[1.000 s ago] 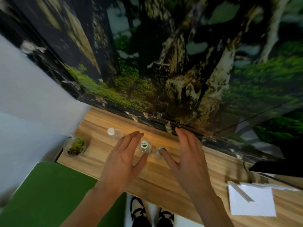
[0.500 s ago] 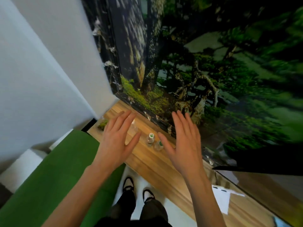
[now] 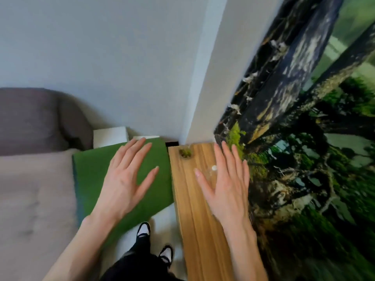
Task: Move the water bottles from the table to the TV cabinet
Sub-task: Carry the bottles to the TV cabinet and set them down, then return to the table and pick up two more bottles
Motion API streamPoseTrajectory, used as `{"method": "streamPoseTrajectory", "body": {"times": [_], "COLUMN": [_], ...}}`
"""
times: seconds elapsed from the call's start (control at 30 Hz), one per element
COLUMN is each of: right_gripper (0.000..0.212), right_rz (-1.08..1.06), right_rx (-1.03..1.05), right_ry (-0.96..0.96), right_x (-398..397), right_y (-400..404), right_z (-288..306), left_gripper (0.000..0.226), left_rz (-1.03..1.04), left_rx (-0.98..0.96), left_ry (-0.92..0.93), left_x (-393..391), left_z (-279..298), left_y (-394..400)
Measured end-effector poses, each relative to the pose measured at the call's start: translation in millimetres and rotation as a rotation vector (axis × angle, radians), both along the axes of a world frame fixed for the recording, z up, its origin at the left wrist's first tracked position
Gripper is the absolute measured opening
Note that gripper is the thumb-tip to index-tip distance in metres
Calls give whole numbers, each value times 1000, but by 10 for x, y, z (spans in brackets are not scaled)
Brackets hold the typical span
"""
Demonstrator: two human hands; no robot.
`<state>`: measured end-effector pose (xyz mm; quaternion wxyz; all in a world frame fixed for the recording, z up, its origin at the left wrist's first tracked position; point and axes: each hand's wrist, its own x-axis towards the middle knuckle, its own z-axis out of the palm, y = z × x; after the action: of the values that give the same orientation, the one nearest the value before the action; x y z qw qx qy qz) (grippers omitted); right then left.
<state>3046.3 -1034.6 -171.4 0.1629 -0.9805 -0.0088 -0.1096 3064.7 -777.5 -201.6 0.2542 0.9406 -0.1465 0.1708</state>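
Wooden TV cabinet carried a small glass jar of green moss and one white-capped water bottle, partly hidden behind the right hand. Left hand and right were both spread, holding nothing.

surface: I see wooden TV cabinet top | on it: small moss jar at far end, clear water bottle with white cap nearer me
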Motion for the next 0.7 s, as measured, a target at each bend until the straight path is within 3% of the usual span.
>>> {"method": "streamPoseTrajectory", "body": {"times": [0.37,0.7], "right_gripper": [79,80], "right_rz": [572,1076], "right_rx": [9,74], "right_ry": [-104,-152], "right_x": [-53,-1457], "right_y": [2035,4100], "right_z": [276,308], "left_gripper": [59,66], "left_rz": [608,1084], "left_rx": [34,91], "left_ry": [-76,-28], "left_x": [-1493,-3815], "left_z": [308,406], "left_y": [1623,2855]}}
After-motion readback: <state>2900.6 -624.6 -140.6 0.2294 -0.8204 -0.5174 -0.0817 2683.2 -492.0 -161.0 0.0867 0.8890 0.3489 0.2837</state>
